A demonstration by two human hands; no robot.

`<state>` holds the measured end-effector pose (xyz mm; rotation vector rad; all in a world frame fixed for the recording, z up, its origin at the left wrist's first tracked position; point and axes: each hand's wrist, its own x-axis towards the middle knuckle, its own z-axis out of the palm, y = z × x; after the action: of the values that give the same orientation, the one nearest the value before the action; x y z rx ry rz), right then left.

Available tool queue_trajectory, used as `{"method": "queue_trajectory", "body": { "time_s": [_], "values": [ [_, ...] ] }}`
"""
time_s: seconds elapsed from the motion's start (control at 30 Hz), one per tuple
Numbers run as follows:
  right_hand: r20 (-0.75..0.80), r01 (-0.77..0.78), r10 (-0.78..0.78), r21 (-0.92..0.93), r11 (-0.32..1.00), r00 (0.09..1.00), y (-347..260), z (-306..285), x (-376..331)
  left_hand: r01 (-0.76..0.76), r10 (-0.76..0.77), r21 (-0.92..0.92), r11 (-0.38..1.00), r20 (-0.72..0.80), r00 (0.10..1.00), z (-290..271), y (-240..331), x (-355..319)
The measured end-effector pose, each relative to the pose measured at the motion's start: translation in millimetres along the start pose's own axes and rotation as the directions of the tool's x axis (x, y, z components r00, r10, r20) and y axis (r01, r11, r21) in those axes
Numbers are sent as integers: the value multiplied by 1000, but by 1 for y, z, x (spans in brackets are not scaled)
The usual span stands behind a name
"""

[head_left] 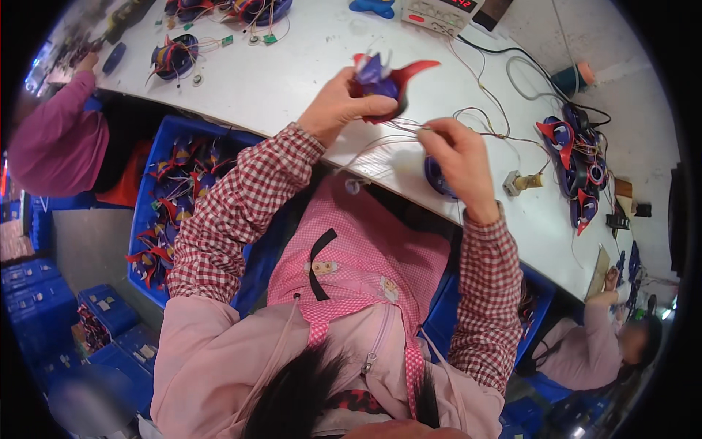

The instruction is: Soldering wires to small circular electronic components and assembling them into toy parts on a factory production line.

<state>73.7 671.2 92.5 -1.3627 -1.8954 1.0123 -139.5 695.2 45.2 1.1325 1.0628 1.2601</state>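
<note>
My left hand [333, 106] is closed around a purple-and-red plastic toy part [376, 77] with a curved red point, held above the table's front edge. Thin wires [395, 137] run from beneath this part toward my right hand [462, 161]. My right fingers are pinched together on those wires. A small round metallic disc [353, 186] hangs at the table edge, seemingly on the wires. Beside my right hand, partly covered by it, lies a round dark-blue part [436, 175] on the white table [307, 51].
A power supply [436, 14] stands at the back with cables. On the right are a metal block with a brass-coloured piece [523, 183] and several toy parts [574, 161]. More wired parts [174, 57] lie far left. A blue bin [139, 219] holds others. Co-workers sit on both sides.
</note>
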Motion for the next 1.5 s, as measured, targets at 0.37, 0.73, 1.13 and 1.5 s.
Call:
{"method": "queue_trajectory", "body": {
  "time_s": [0.37,0.73,1.13,1.5],
  "values": [
    [-298,216,-424,-538,815,855,112,-50,-30,27,-64,103,994,372,926,95,-21,-13],
    [-430,253,-292,-145,956,854,20,-20,-26,-198,180,79,977,186,966,83,-8,-39],
    [-56,255,-254,14,967,966,-40,43,20,-148,107,-181,972,-218,970,-153,45,-52],
    [-142,417,-520,-440,795,842,28,94,31,108,-88,82,991,-216,972,-302,28,22]
  ]
}}
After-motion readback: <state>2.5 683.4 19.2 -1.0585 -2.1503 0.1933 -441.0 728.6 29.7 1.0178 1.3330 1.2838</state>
